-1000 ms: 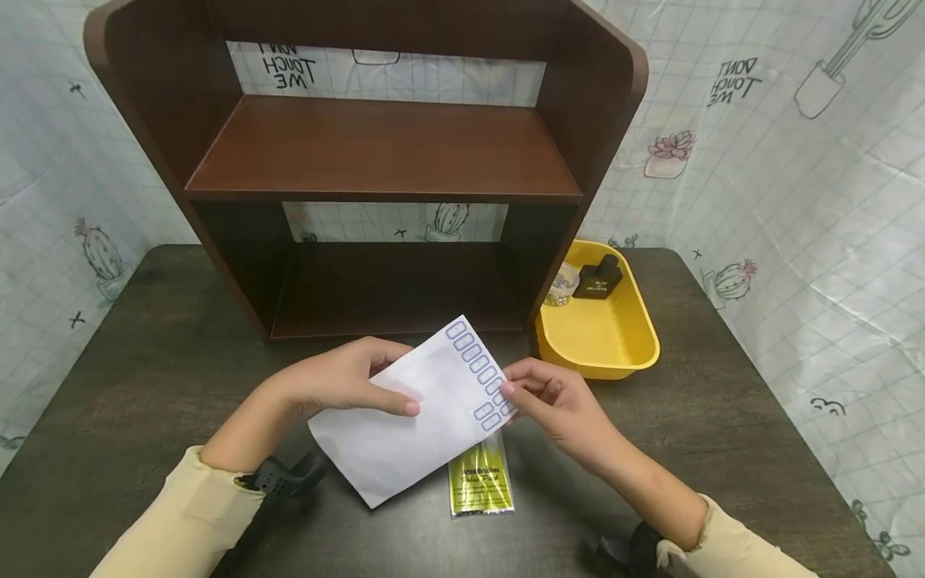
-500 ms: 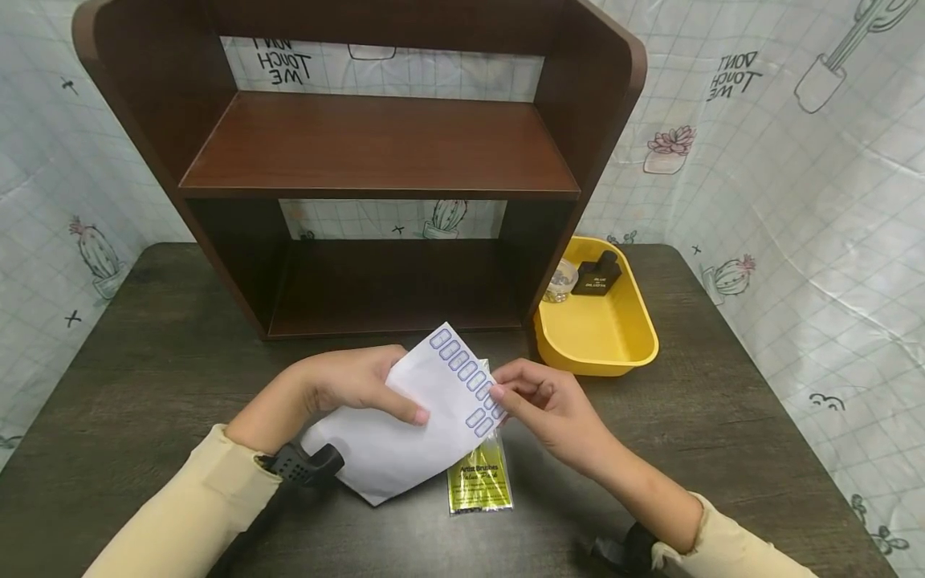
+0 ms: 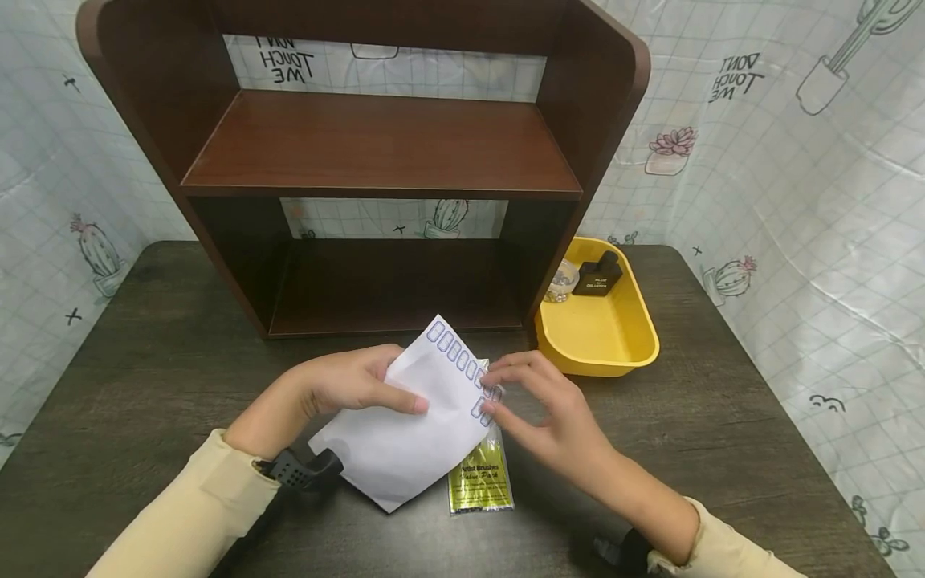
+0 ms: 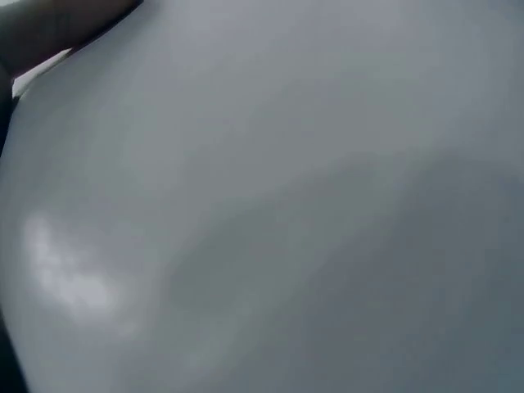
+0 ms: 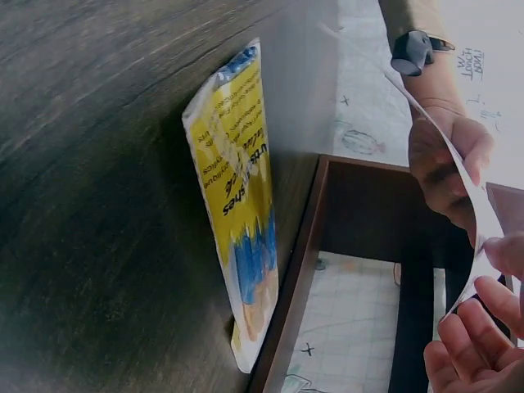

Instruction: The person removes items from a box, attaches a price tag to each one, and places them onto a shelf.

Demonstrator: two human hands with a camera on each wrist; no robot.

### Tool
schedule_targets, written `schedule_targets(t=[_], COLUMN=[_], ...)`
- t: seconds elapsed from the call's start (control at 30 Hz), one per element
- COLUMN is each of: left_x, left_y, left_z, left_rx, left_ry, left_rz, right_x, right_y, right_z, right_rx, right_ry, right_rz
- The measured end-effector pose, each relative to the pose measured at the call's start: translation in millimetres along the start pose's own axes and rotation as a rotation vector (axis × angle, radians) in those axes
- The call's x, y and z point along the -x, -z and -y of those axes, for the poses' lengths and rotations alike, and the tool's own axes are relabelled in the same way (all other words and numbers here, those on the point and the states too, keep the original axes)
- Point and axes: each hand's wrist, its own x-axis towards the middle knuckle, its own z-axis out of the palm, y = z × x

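A white envelope (image 3: 412, 433) with blue printed boxes near one end is tilted above the table. My left hand (image 3: 361, 381) grips its upper left edge, thumb across the front and fingers hidden behind. At the boxed right end is my right hand (image 3: 538, 409), thumb and forefinger spread apart with their tips over the boxes. In the right wrist view the paper's edge runs close by these fingertips. Below the envelope lies a clear packet of artist brushes (image 3: 480, 478) with a yellow label, partly covered. Pale paper (image 4: 262, 196) fills the left wrist view.
A dark brown two-level shelf (image 3: 383, 144) stands at the back of the dark wood table (image 3: 723, 417). Beside its right side sits a yellow bin (image 3: 603, 333) holding a black bottle (image 3: 598, 277) and a small clear container (image 3: 561, 282). A patterned sheet hangs behind.
The envelope has shifted left and turned slightly. My right thumb and fingers, pinching its boxed edge before, have spread apart there. My left hand has moved a little right, still gripping.
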Motion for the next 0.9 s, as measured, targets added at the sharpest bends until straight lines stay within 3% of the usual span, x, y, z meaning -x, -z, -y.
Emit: schedule_targets(t=[0.23, 0.4, 0.73, 0.9], left_x=[1.1, 0.9, -1.4, -1.7], left_y=[-2.0, -3.6, -4.5, -4.8], left_z=[2.8, 2.4, 2.8, 2.8], left_rx=[0.024, -0.006, -0.037, -0.060], left_ry=[-0.056, -0.083, -0.091, -0.086], left_rz=[0.009, -0.018, -0.020, -0.019], right_x=[0.6, -0.3, -0.4, -1.2], right_y=[-1.4, -2.0, -2.3, -3.2], right_z=[2.5, 5.0, 6.2, 6.0], right_rx=[0.031, 0.025, 0.028, 0.006], right_ry=[0.052, 0.071, 0.060, 0.013], right_rz=[0.006, -0.009, 0.005, -0.004])
